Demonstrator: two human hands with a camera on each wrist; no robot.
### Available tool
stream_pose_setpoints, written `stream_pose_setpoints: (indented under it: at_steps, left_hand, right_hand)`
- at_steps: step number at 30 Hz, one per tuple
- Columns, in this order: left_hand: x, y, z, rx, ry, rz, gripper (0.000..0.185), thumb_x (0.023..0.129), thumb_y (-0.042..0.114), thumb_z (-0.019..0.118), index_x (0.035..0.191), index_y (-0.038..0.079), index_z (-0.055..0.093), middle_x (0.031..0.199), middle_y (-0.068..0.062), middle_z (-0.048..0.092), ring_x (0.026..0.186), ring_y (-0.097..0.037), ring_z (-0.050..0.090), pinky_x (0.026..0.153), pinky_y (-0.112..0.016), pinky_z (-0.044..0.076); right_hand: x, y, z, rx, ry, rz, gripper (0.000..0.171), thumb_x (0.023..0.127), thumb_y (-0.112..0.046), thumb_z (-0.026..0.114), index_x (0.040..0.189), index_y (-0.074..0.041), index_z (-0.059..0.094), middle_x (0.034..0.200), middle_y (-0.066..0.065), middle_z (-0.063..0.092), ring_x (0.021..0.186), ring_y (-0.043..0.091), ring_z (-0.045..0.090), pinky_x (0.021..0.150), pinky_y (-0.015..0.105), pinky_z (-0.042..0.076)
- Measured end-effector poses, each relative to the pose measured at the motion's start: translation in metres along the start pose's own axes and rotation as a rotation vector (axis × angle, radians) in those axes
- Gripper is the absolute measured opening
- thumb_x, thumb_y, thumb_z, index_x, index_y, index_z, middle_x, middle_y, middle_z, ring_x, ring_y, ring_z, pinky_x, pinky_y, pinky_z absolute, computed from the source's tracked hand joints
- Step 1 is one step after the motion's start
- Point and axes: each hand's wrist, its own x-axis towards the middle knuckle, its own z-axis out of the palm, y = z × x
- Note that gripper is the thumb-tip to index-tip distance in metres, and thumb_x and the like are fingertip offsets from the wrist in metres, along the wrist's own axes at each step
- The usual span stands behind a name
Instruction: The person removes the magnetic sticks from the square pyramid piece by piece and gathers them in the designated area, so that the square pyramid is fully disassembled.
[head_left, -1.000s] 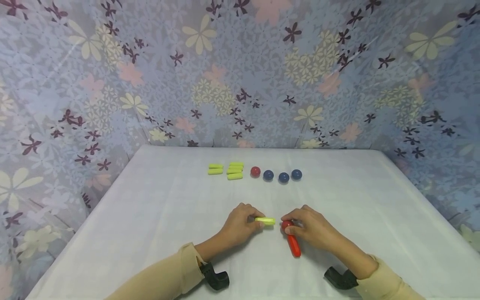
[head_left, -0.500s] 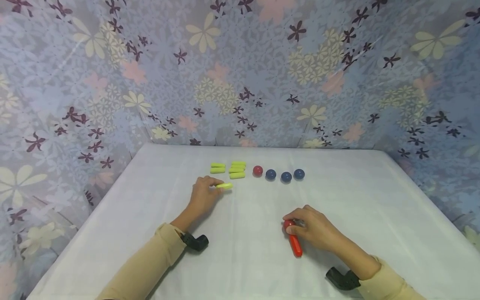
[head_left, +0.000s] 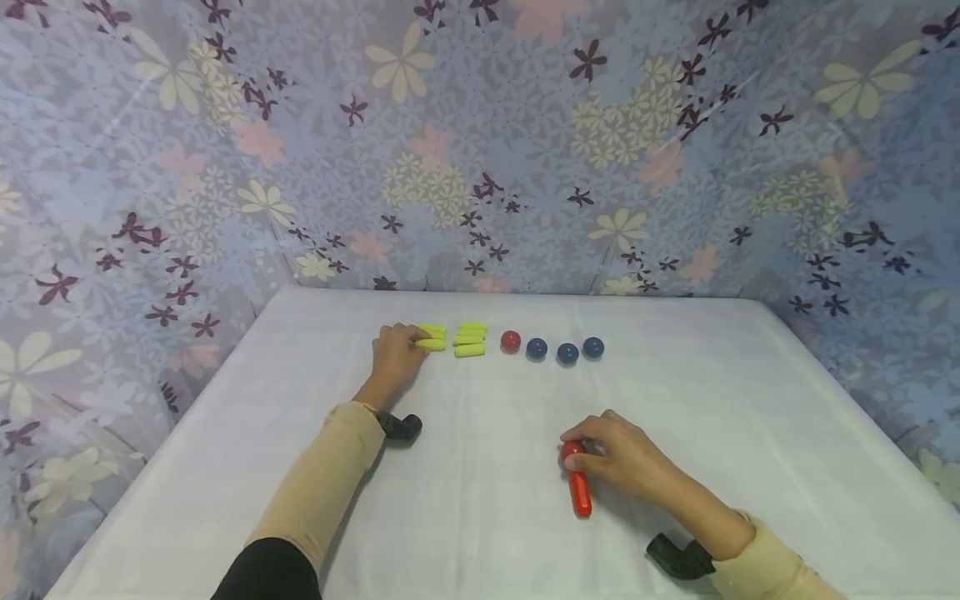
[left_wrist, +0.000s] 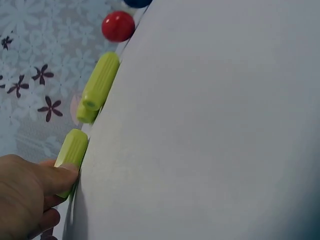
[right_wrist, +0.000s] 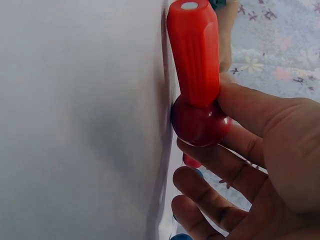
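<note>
On the white cloth-covered worktop point(head_left: 300, 400), the left hand point(head_left: 397, 357) pinches a short lime-green ribbed plastic stick point(head_left: 431, 343) at the left end of the far row of green sticks point(head_left: 469, 339). To its right lie a glossy red ball point(head_left: 511, 341) and three dark blue balls point(head_left: 567, 353). Nearer, the right hand point(head_left: 626, 458) grips a red ball joined to a red ribbed plastic stick point(head_left: 579, 492); that pair looks not yet sorted.

1. Left arm stretched far forward across the worktop point(head_left: 480, 517), beige sleeve to the wrist, a dark cuff showing nearer the elbow.
2. Left hand point(head_left: 395, 357) palm down, fingers point(left_wrist: 57, 175) curled, fingertips pinching a yellow-green stick point(left_wrist: 71, 152).
3. Right arm bent, kept close to the body, forearm angled inward.
4. Right hand point(head_left: 626, 458) low on the worktop, thumb and fingers point(right_wrist: 235, 145) curled round a red ball point(right_wrist: 199, 122).
</note>
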Motion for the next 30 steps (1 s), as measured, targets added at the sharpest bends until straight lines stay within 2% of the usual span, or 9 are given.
stream_pose_setpoints:
  at_steps: [5,8,11,14,19,22,25,30]
  left_hand:
    - [0.005,-0.003,0.004,0.020,-0.005,-0.037,0.027,0.085,0.022,0.067,0.112,0.017,0.069,0.110,-0.009,0.064,0.103,-0.029,0.049,0.092,-0.046,0.036]
    - [0.007,-0.005,0.005,0.022,-0.004,-0.038,0.028,0.085,0.022,0.066,0.112,0.017,0.068,0.109,-0.009,0.064,0.102,-0.029,0.050,0.093,-0.047,0.036]
    - [0.007,-0.005,0.006,0.019,-0.006,-0.042,0.028,0.085,0.021,0.065,0.112,0.017,0.068,0.109,-0.009,0.064,0.103,-0.029,0.050,0.093,-0.048,0.036]
    - [0.006,-0.005,0.007,0.024,-0.006,-0.046,0.027,0.085,0.020,0.065,0.112,0.017,0.068,0.110,-0.009,0.064,0.104,-0.030,0.050,0.094,-0.048,0.037]
    - [0.005,-0.003,0.006,0.006,-0.007,-0.045,0.027,0.085,0.020,0.065,0.112,0.017,0.068,0.110,-0.009,0.064,0.105,-0.029,0.050,0.095,-0.048,0.036]
    - [0.003,-0.001,0.005,-0.015,-0.008,-0.051,0.027,0.085,0.019,0.066,0.111,0.016,0.068,0.110,-0.009,0.064,0.105,-0.029,0.050,0.095,-0.047,0.035]
    - [0.002,0.000,0.005,-0.025,-0.009,-0.061,0.026,0.085,0.018,0.066,0.111,0.016,0.069,0.110,-0.009,0.063,0.105,-0.028,0.049,0.096,-0.046,0.035]
    - [0.003,-0.002,0.005,-0.028,-0.015,-0.066,0.027,0.085,0.020,0.066,0.112,0.017,0.068,0.113,-0.008,0.063,0.107,-0.028,0.049,0.096,-0.047,0.035]
  right_hand:
    - [0.000,0.001,-0.001,-0.002,-0.013,-0.017,0.036,0.075,-0.038,0.075,0.107,-0.022,0.071,0.096,-0.015,0.068,0.084,0.007,0.048,0.070,0.022,0.040]
    - [-0.001,0.003,-0.006,-0.012,-0.043,-0.068,0.037,0.078,-0.034,0.074,0.112,-0.022,0.069,0.102,-0.014,0.068,0.089,0.008,0.049,0.074,0.024,0.044]
    - [0.000,0.005,-0.011,-0.011,-0.102,-0.146,0.036,0.083,-0.022,0.070,0.118,-0.023,0.065,0.113,-0.013,0.067,0.096,0.009,0.050,0.081,0.027,0.046]
    - [0.000,0.007,-0.014,0.002,-0.155,-0.229,0.043,0.082,-0.006,0.065,0.121,-0.022,0.064,0.118,-0.012,0.065,0.100,0.010,0.050,0.085,0.027,0.047]
    - [0.000,0.009,-0.016,0.007,-0.205,-0.297,0.050,0.077,0.006,0.061,0.119,-0.021,0.065,0.112,-0.011,0.067,0.096,0.007,0.049,0.083,0.025,0.046]
    - [0.000,0.010,-0.016,-0.014,-0.202,-0.276,0.044,0.080,0.000,0.065,0.118,-0.022,0.065,0.107,-0.014,0.067,0.092,0.005,0.048,0.080,0.024,0.045]
    - [-0.002,0.011,-0.014,-0.051,-0.157,-0.243,0.037,0.081,-0.014,0.070,0.117,-0.021,0.066,0.105,-0.014,0.066,0.089,0.006,0.048,0.077,0.023,0.045]
    - [-0.004,0.011,-0.010,-0.067,-0.084,-0.158,0.037,0.077,-0.032,0.074,0.112,-0.020,0.068,0.101,-0.013,0.067,0.087,0.005,0.049,0.075,0.023,0.045]
